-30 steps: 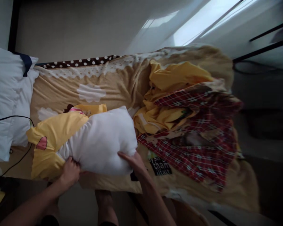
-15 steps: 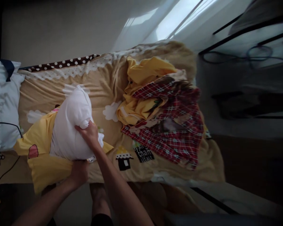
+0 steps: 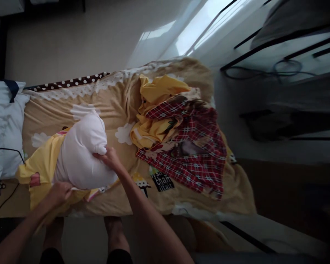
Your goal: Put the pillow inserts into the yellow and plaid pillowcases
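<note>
A plump white pillow (image 3: 82, 154) lies partly inside a yellow pillowcase (image 3: 44, 161) on the left half of the bed. My right hand (image 3: 110, 158) is closed on a bunched fold at the pillow's right side. At the near edge of the pillow, my left hand (image 3: 61, 192) is closed on the pillowcase, with a thin pale edge showing past its fingers. The pillowcase covers the pillow's left end and spreads under it; the rest of the pillow is bare. Some of the pillowcase hangs below my left hand.
A tan patterned blanket (image 3: 118, 95) covers the bed. Red plaid cloth (image 3: 198, 157) and crumpled yellow cloth (image 3: 162, 86) lie to the right. At the far left are white bedding (image 3: 5, 124) and a black cable (image 3: 9, 149). A dark-framed rack (image 3: 253, 51) stands at right.
My left hand has moved left along the pillow's near edge, drawing the pillowcase with it. My right hand stays on the pillow. The view has shifted slightly.
</note>
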`<state>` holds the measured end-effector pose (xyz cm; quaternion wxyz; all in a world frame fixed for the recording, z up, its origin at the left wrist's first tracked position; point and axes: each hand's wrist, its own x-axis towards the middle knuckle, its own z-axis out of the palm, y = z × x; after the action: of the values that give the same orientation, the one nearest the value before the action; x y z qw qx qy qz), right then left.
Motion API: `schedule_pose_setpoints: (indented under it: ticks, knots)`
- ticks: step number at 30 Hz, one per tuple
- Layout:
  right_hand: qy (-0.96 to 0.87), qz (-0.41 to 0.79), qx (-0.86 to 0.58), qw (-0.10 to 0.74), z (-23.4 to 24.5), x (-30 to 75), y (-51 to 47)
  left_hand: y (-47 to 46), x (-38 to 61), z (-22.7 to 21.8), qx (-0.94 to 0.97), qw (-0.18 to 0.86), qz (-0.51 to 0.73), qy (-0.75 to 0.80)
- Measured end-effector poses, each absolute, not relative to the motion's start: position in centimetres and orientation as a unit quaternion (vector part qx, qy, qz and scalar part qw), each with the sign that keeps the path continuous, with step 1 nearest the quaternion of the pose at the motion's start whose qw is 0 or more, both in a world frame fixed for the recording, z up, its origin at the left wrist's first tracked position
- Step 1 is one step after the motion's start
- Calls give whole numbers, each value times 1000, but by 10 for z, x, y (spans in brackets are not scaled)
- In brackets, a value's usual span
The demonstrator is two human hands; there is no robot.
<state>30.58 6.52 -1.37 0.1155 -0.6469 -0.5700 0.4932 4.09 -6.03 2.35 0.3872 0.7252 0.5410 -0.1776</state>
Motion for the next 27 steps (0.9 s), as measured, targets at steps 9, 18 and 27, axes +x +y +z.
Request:
schedule_pose_setpoints:
  ticks: [9, 18, 27]
  knots:
    - [-756, 431, -481, 107, 100, 250, 125, -137, 179, 38, 619, 509, -89, 592]
    - [-740, 448, -500, -33, 39, 258, 75, -162, 100, 28, 397, 463, 276, 744]
    - [-742, 526, -373, -185, 57, 277, 81, -19, 24, 1, 363, 542, 368, 662]
